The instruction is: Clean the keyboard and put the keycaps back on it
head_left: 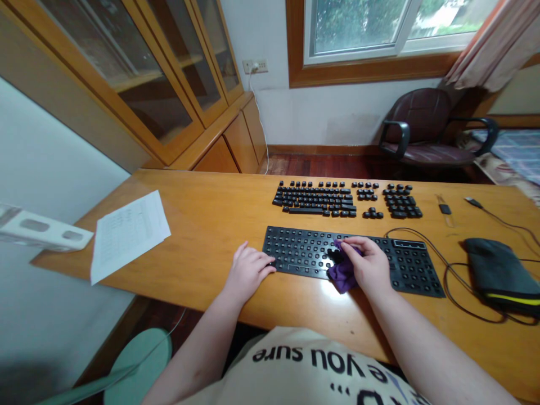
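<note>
A black keyboard base [295, 250] without keycaps lies on the wooden desk in front of me. Its left end is touched by my left hand [248, 268], whose fingers are spread and rest on the edge and the desk. My right hand [371, 264] pinches a purple cloth [343, 275] over the middle of the base, and part of the cloth hangs past the near edge onto the desk. Behind the base, the removed black keycaps [314, 198] are laid out in keyboard order, with the number-pad caps [402, 201] in a group at the right.
Papers [130, 233] lie at the desk's left, near a white stand [42, 228]. On the right are a dark pouch [500, 270], a looping cable [449, 270], a USB plug [473, 201] and a small keycap puller [444, 208]. An office chair [422, 126] stands beyond the desk.
</note>
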{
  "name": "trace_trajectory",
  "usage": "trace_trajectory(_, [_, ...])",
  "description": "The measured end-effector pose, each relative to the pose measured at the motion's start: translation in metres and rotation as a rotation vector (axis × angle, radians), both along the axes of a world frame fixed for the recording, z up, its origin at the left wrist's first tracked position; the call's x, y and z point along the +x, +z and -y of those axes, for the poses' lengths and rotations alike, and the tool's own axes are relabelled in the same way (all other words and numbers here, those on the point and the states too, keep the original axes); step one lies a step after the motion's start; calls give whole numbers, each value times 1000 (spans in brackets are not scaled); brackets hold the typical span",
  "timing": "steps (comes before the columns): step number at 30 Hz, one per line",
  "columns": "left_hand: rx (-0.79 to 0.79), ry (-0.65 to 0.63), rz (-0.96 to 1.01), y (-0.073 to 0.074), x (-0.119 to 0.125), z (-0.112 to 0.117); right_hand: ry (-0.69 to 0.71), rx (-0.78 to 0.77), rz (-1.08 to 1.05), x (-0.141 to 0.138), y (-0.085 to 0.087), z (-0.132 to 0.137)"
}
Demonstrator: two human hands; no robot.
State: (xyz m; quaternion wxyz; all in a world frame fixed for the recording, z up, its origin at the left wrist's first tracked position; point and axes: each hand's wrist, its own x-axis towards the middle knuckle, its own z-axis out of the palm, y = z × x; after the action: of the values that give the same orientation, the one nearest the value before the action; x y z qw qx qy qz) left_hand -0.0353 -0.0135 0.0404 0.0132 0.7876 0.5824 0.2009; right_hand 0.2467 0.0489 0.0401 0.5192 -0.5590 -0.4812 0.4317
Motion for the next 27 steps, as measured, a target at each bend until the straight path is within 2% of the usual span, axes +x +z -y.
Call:
trace_trajectory(8, [-86, -20, -59, 5, -2, 0, 10, 4, 11, 1, -2, 0])
trace_trajectory(27, [-212, -13, 47, 8, -4, -7, 15, -1, 2, 2, -4, -2])
